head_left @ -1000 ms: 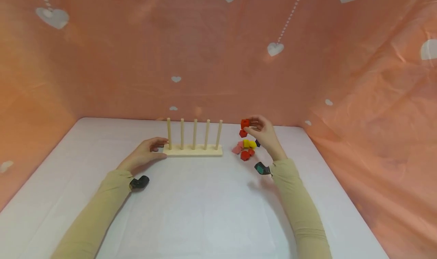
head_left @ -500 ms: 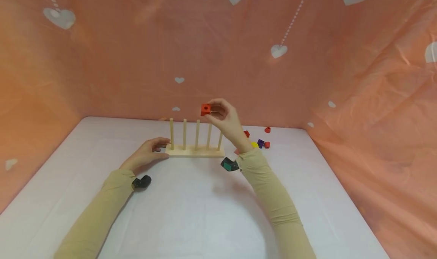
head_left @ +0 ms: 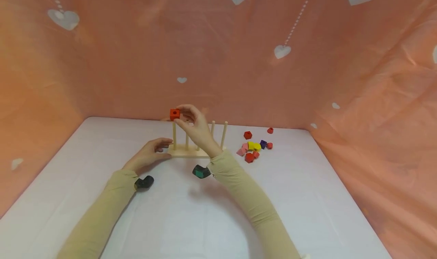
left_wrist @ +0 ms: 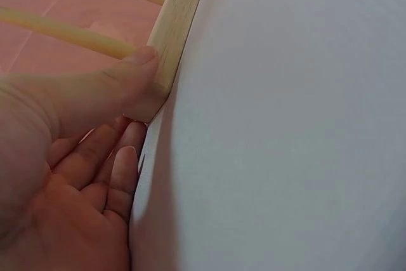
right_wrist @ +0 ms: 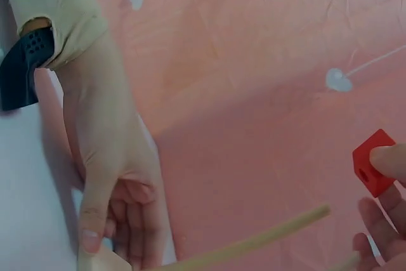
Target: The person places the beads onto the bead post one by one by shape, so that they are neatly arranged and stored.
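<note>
A wooden stand [head_left: 182, 153] with several upright pegs lies across the table. At its left end my left hand [head_left: 146, 154] grips the base. In the left wrist view the thumb [left_wrist: 120, 77] presses on the base [left_wrist: 171, 36], the other fingers behind it. My right hand [head_left: 198, 129] pinches a red cube bead [head_left: 175, 114] between thumb and fingers. The bead hangs right at the top of the leftmost peg [head_left: 175, 135], its hole showing on the upper face. From the right wrist, the bead [right_wrist: 375, 183] appears beyond the peg tip [right_wrist: 320, 212]. The right hand partly covers the middle pegs.
Right of the stand lie loose beads: yellow ones [head_left: 252, 146], pink ones [head_left: 241, 151], a purple one [head_left: 263, 144] and several red ones [head_left: 249, 158]. A small red bead [head_left: 270, 130] sits farther back. Pink cloth [head_left: 136, 62] walls surround the white table [head_left: 170, 213].
My right hand has carried the red cube bead left from the loose beads, across the stand to the leftmost peg. The left hand has kept its grip on the stand's end.
</note>
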